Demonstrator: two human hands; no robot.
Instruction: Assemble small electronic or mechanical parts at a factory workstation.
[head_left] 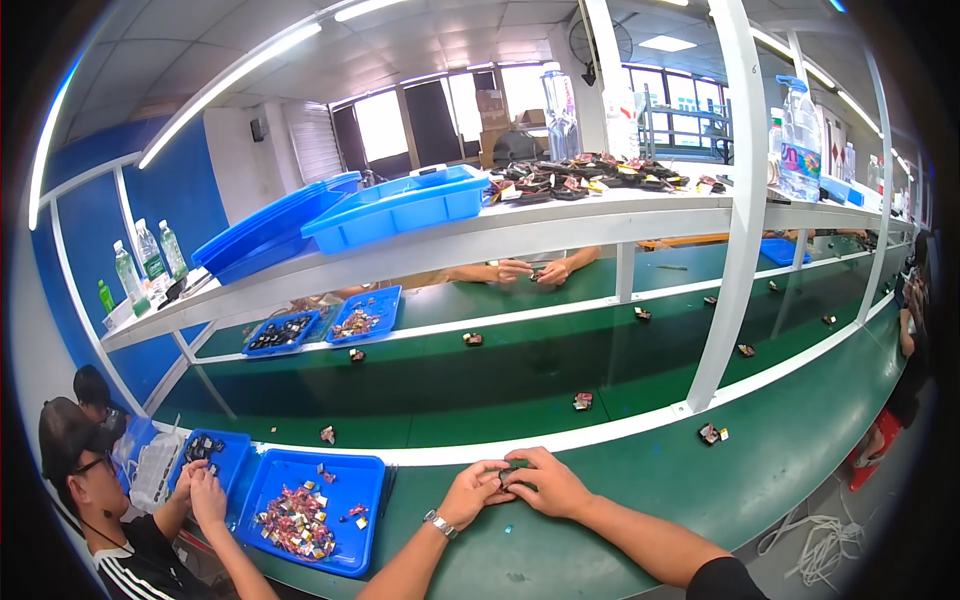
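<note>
Bright lamps [230, 94], glaring windows [380, 126] (edges bowed)

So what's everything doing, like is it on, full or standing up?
Left hand: holding a small dark part
Right hand: holding it too
Nearest blue tray: partly covered with small pieces
Long ceiling light: on
Big clear bottle: standing upright
White cord: loosely tangled

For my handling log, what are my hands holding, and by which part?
Your left hand and right hand hold a small dark piece between them; the gripped part is hidden.
</note>
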